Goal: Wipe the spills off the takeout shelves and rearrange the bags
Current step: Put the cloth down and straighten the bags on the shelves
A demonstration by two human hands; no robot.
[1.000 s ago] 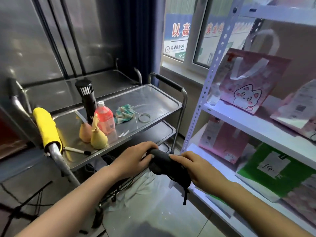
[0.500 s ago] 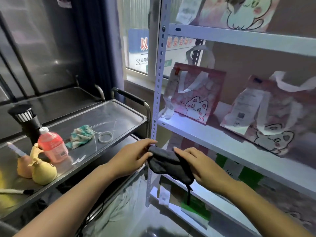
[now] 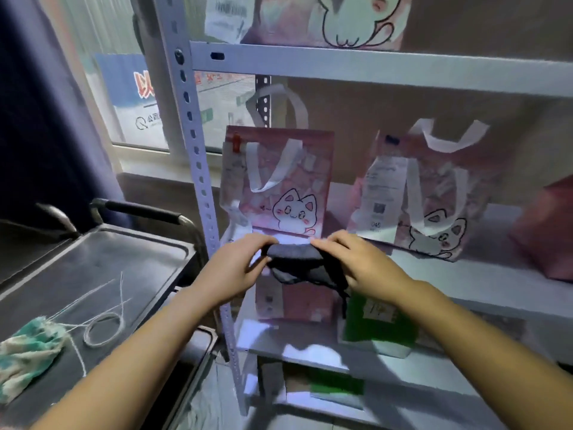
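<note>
Both hands have risen from cart level to the middle shelf [image 3: 465, 283] edge; wiping looks imminent. Left hand [image 3: 231, 271] and right hand [image 3: 364, 266] each pinch an end of the soft, dark, folded cloth [image 3: 294, 259]. At 12 o'clock beyond: a stiff pink cat bag [image 3: 279, 181]; another bag [image 3: 431, 193] at 2 o'clock.
</note>
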